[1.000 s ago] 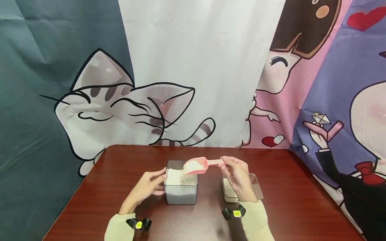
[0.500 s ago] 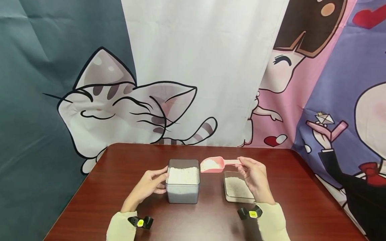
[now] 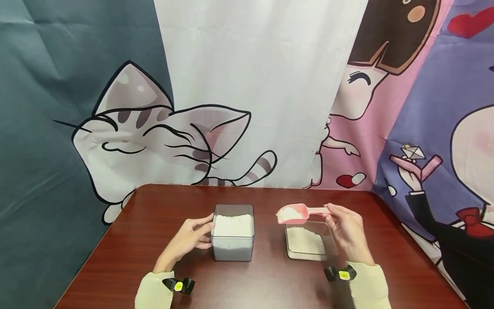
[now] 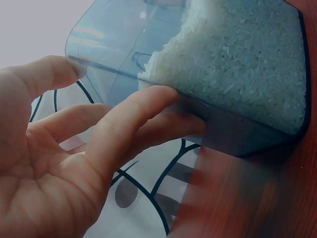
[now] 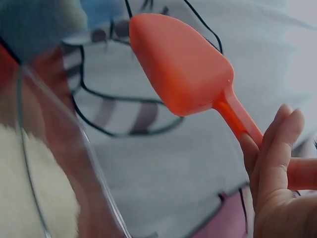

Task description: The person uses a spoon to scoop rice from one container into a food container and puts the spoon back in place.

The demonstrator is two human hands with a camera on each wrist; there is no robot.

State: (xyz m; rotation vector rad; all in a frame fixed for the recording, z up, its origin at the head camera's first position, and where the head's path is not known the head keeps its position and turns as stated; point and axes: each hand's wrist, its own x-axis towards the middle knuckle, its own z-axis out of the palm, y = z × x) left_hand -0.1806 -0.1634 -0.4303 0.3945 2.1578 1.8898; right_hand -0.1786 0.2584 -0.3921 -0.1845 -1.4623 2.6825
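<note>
A grey see-through square container (image 3: 233,249) on the table holds white rice (image 4: 237,64). My left hand (image 3: 188,238) rests on the container's left side, with extended fingers (image 4: 131,116) touching its wall and rim. My right hand (image 3: 348,229) pinches the handle of a pink scoop (image 3: 302,213), its bowl pointing left with rice in it. In the right wrist view the scoop's underside shows. The scoop is held above the back edge of a low clear box (image 3: 306,256), which holds more white rice (image 3: 305,241).
The dark red-brown wooden table (image 3: 162,214) carries both containers, with a gap between them. Right behind it hangs a printed cloth backdrop (image 3: 262,86) with a cartoon cat and figures. Each wrist wears a small black camera (image 3: 178,286).
My right hand has carried the rice-filled scoop rightward, from over the grey container to over the low clear box. My left hand has stayed at the grey container.
</note>
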